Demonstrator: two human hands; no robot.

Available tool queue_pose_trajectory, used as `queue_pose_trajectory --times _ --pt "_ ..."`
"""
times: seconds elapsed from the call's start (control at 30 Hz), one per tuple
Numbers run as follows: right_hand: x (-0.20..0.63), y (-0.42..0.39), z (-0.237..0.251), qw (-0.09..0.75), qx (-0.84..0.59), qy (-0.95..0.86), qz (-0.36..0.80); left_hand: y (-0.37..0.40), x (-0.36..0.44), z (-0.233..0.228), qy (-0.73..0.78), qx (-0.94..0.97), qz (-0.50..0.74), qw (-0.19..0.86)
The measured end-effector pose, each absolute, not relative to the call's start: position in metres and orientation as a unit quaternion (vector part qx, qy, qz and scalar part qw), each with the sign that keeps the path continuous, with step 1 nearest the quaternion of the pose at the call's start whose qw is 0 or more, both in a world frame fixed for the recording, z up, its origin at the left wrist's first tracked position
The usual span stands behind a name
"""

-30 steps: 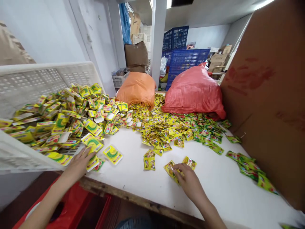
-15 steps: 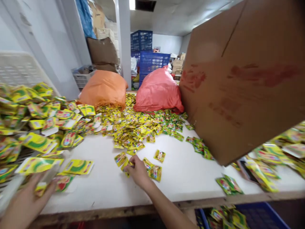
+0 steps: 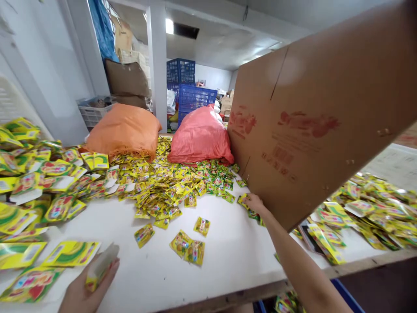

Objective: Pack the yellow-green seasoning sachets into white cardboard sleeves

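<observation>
My left hand (image 3: 89,280) is closed around a small yellow carton (image 3: 104,265) with a pale open end, low at the left. Beside it lie flat yellow-and-green cartons (image 3: 70,253). My right hand (image 3: 256,203) reaches to a small cluster of green sachets (image 3: 253,215) by the big cardboard box. Its fingers pinch a yellow sachet (image 3: 243,200) over that cluster; the fingertips are partly hidden. Between my hands, a few loose yellow sachets (image 3: 196,252) lie on the white table (image 3: 140,278).
A heap of sachets (image 3: 163,187) spills from an orange sack (image 3: 125,130) and a red sack (image 3: 202,137). The large cardboard box (image 3: 302,130) leans across the right side. Cartons pile up at far left and far right (image 3: 374,208). Below the front edge is a blue crate (image 3: 348,295).
My right hand has moved from the loose yellow sachets to the green ones by the cardboard box. My left hand has come away from the carton pile, holding one carton. The view has turned right.
</observation>
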State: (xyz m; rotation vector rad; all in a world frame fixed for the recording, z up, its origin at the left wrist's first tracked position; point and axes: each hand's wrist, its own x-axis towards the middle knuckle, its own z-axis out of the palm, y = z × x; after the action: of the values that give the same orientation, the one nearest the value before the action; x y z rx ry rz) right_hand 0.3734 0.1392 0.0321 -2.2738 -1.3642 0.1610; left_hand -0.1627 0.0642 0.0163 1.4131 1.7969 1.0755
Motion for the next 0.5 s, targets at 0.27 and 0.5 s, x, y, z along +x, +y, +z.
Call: queue_pose_trajectory --times 0.27,0.5 --pt "0.343 0.124 0.007 0.203 -0.790 -0.566 0.114 0.046 -0.117 0.005 0.602 0.443 0.454 0.485" --pt "0.267 0.083 0.013 0.230 -0.700 -0.639 0.221 0.048 -0.060 0.004 0.477 0.404 0.387 0.678"
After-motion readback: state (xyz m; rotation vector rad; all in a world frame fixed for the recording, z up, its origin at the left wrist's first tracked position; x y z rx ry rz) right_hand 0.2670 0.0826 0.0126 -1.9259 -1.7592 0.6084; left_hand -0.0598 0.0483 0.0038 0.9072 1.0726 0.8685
